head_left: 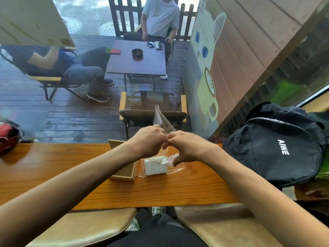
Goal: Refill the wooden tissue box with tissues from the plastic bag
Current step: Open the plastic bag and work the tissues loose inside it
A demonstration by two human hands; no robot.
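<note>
On the near wooden counter (124, 193), the white tissues (155, 166) are sitting inside the plastic bag (163, 122), just right of the open wooden tissue box (124, 172). Above them, the left hand (148, 139) and right hand (187, 146) are pinching the bag's top, seemingly opening it. Next comes pulling the tissues out.

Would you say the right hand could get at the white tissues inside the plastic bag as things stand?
Probably not yet: both hands, left and right, pinch the plastic bag at its top, and the film encloses the tissues.
</note>
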